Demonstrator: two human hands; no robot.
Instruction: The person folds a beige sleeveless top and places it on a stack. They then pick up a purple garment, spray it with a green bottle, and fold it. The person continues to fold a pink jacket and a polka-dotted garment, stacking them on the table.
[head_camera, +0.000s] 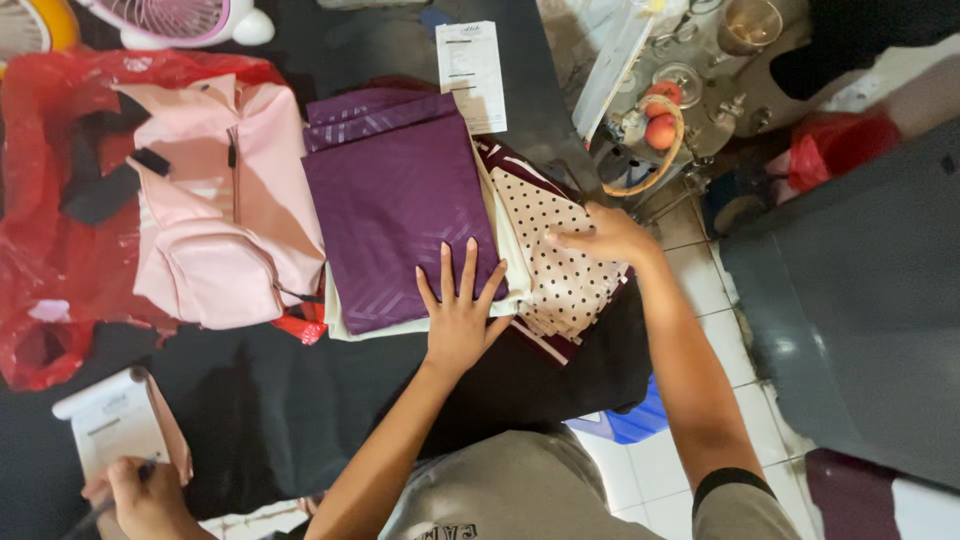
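Note:
A folded purple cloth (395, 200) with a faint chevron pattern lies on top of a stack on the black table (290, 400). My left hand (460, 305) rests flat on its near right corner, fingers spread. Under it lies a cream fabric (505, 250), and to the right a folded cream cloth with dark polka dots and a maroon border (560, 265). My right hand (605, 235) presses on the far edge of the polka-dot cloth, fingers down on it.
A pink backpack (225, 215) lies on a red plastic bag (50, 260) at the left. A white paper slip (472, 75) lies beyond the stack. Another person's hand (145, 495) writes on a notepad (110, 420) at bottom left. A basket with fruit (655, 130) stands at the right.

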